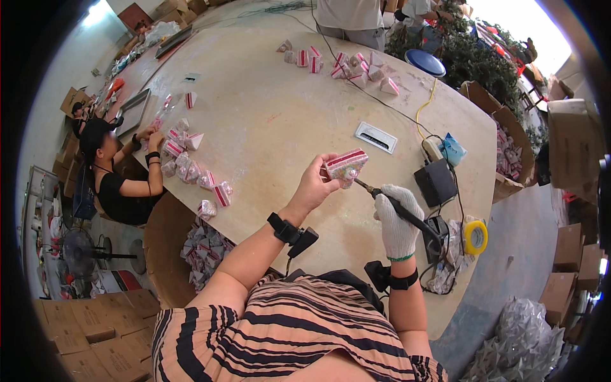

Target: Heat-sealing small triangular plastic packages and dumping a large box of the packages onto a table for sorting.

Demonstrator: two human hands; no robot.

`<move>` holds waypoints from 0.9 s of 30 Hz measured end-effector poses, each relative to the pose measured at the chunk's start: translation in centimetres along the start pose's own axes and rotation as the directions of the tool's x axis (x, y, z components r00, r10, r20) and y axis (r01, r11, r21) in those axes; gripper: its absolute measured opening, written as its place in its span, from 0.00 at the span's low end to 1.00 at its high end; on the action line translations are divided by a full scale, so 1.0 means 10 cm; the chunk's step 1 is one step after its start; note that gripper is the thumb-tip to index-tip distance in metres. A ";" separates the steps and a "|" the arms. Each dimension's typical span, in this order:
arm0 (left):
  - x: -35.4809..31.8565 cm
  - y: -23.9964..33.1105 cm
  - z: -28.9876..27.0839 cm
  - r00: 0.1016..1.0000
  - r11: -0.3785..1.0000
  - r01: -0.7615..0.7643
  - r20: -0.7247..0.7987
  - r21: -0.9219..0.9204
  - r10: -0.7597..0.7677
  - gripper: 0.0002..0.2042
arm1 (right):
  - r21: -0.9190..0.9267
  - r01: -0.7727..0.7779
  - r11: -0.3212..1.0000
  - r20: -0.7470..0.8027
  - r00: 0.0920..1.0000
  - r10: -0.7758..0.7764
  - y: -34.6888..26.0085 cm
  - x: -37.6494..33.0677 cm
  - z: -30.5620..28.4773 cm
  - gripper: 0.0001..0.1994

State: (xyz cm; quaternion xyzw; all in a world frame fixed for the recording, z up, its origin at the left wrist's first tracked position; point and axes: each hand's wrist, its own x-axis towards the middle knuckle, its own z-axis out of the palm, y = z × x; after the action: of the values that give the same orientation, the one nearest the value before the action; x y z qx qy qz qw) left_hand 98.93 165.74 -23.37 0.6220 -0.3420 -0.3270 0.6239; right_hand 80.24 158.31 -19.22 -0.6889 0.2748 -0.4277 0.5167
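My bare left hand (pixel 313 186) is closed on a decorative cake slice (pixel 347 167), a wedge with pink-red and white layers and glittery sides. It is held tilted above the table (pixel 267 121). My right hand (pixel 400 219), in a white knitted glove with a green cuff edge, is wrapped round the black handle of a soldering iron (pixel 407 215). The iron's thin metal tip points at the lower right side of the cake slice. Whether tip and slice touch, I cannot tell.
More cake slices lie at the far edge (pixel 359 67) and left edge (pixel 181 153), where a co-worker (pixel 118 169) handles some. To the right are a black power box (pixel 436 181), a yellow tape roll (pixel 475 237) and cables. Cartons of slices (pixel 164 245) flank the table.
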 end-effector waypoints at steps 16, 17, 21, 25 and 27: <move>-0.11 -0.19 -0.29 0.972 0.957 0.228 0.095 -0.178 -0.214 0.27 | 0.252 -0.192 0.948 -0.011 0.979 0.202 -0.10 0.06 -0.13 0.07; -0.13 -0.22 -0.32 0.968 0.948 0.249 0.081 -0.198 -0.237 0.27 | 0.249 -0.182 0.951 -0.009 0.982 0.191 -0.11 0.05 -0.13 0.07; -0.24 -0.30 -0.53 0.942 0.907 0.328 0.023 -0.263 -0.334 0.26 | 0.272 -0.209 0.939 -0.007 0.976 0.219 -0.06 0.00 -0.12 0.08; -0.39 -0.27 -0.67 0.925 0.889 0.358 -0.018 -0.284 -0.379 0.26 | 0.258 -0.179 0.949 0.088 0.983 0.161 -0.07 -0.05 -0.01 0.09; -0.48 -0.25 -0.73 0.925 0.886 0.349 -0.039 -0.305 -0.377 0.26 | 0.237 -0.163 0.958 0.175 0.977 0.123 -0.11 -0.10 0.16 0.09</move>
State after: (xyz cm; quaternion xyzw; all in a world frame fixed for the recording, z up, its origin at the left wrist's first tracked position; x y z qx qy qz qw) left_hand 102.39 173.73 -25.90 0.5910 -0.1365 -0.4541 0.6526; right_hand 81.07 160.21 -18.60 -0.6284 0.2259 -0.3641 0.6492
